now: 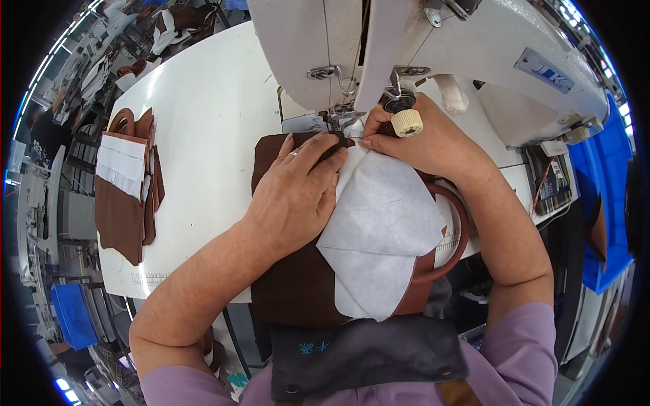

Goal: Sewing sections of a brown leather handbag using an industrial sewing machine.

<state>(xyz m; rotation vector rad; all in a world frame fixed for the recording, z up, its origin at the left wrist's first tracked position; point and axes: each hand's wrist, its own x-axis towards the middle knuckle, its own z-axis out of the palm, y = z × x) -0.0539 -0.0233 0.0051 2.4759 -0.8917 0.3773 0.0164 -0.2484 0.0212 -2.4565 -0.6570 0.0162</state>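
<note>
A dark brown fabric piece [291, 284] lies under the sewing machine's needle area [342, 118]. A white lining-like sheet [386, 203] is folded over its right part, and a reddish-brown handle loop [462, 233] sticks out beyond that. My left hand [298, 179] rests on the brown fabric, its thumb and fingertips closed on a dark folded edge just in front of the presser foot. On the other side, my right hand [423, 139] pinches the edge where white and brown meet, close to the needle. Part of the right fingers is hidden behind the machine's cream knob [407, 123].
At the left of the white table [203, 135] lies a stack of brown pieces [125, 216] with handles and a white sheet. The machine's arm [501, 40] spans the upper right. A blue bin [602, 203] stands at the right, another blue bin [73, 314] at the lower left.
</note>
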